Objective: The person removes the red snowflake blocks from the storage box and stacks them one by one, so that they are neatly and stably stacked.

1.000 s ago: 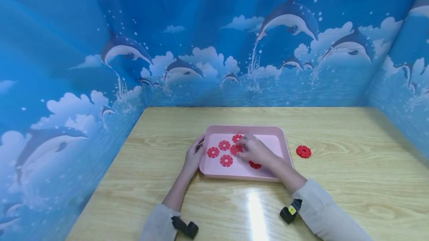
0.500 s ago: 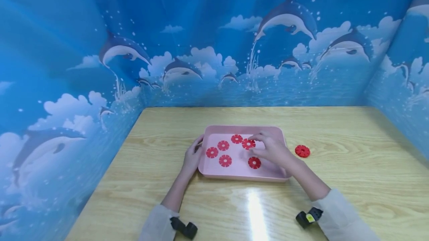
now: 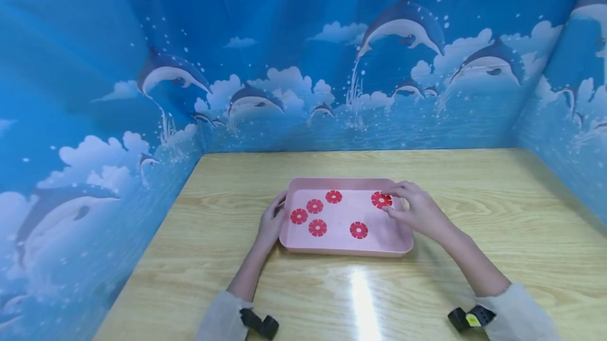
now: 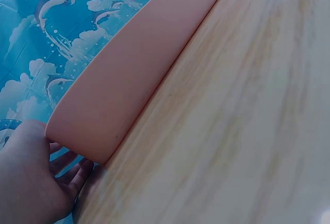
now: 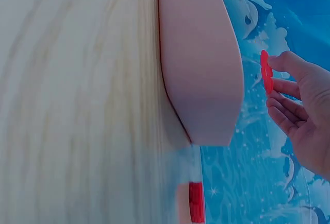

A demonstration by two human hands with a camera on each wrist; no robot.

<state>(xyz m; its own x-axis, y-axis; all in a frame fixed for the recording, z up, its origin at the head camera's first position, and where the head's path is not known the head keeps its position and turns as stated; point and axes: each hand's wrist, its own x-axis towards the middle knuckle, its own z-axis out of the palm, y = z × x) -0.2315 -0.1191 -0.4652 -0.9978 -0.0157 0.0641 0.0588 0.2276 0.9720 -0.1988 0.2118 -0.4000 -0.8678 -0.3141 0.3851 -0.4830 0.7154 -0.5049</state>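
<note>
My right hand (image 3: pixel 419 212) pinches a red notched interlocking disc (image 3: pixel 381 200) between thumb and fingers, over the right end of a pink tray (image 3: pixel 341 252). In the right wrist view this disc (image 5: pixel 266 72) is held edge-on, above rim height. My left hand (image 3: pixel 272 222) holds the tray's left end. The left wrist view has that hand (image 4: pixel 31 177) at the tray's corner, fingers against the outside of the end wall (image 4: pixel 98 126). Several more red discs lie flat inside the tray, among them one near the front (image 3: pixel 359 230) and one at the back (image 3: pixel 334 196).
Beside the tray's right end, a small stack of red discs (image 5: pixel 197 202) stands on the wooden table (image 3: pixel 474 193); in the head view my right hand hides it. A blue dolphin-printed backdrop (image 3: pixel 303 56) rises behind the table and along its sides.
My right hand has lifted a disc from the middle of the tray and carried it right, to the tray's right end. My left hand has stayed on the tray.
</note>
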